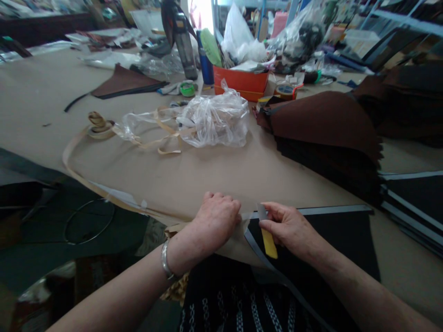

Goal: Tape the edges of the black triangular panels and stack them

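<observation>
My left hand (218, 213) is closed at the table's front edge, its fingers curled down over the tan tape (81, 173). This tape runs from a small roll (100, 131) along the edge to that hand; my fingertips hide the grip itself. In my right hand (289, 228) is a small blade with a yellow handle (269, 244), pinched between thumb and fingers, its grey flat part pointing up. Beneath the right hand lies a black fabric panel (349, 240) with grey strips along its edges. Its left corner is close to my left fingertips.
A clear plastic bag (218, 117) lies mid-table with loose tape ends beside it. Stacked dark brown fabric pieces (325, 120) stand at right, more black panels (418, 198) below them. Behind are a red box (240, 83) and a brown fabric piece (121, 83).
</observation>
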Tool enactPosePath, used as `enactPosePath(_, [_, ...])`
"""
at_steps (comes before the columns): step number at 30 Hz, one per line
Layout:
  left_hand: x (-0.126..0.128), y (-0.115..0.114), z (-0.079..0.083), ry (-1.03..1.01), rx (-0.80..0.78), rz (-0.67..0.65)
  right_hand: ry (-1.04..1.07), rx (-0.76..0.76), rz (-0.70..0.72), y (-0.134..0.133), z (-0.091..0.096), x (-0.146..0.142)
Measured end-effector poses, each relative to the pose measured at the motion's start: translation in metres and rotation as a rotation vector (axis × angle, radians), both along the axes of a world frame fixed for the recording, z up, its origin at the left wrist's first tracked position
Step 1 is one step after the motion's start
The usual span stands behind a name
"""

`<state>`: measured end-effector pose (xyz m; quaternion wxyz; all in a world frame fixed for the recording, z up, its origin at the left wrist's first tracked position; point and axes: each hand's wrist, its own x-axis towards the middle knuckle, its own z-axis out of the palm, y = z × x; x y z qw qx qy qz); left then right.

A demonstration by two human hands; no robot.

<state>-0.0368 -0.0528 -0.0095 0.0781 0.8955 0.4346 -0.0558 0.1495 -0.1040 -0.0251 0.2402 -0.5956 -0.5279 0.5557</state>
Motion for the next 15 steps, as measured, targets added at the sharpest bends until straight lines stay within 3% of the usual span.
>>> enactPosePath(4, [-0.002, 0.001, -0.001, -0.013, -0.003, -0.026, -0.008, -0.047, -0.067, 0.000, -0.012, -0.011])
enactPosePath(11, [-0.003, 0.004, -0.005, -0.059, -0.031, -0.027, -0.326, 0.109, 0.088, 0.001, -0.011, -0.019])
enactPosePath(15, [0.004, -0.004, 0.002, -0.117, -0.107, -0.075, -0.441, 0.152, 0.115, 0.000, -0.007, -0.024])
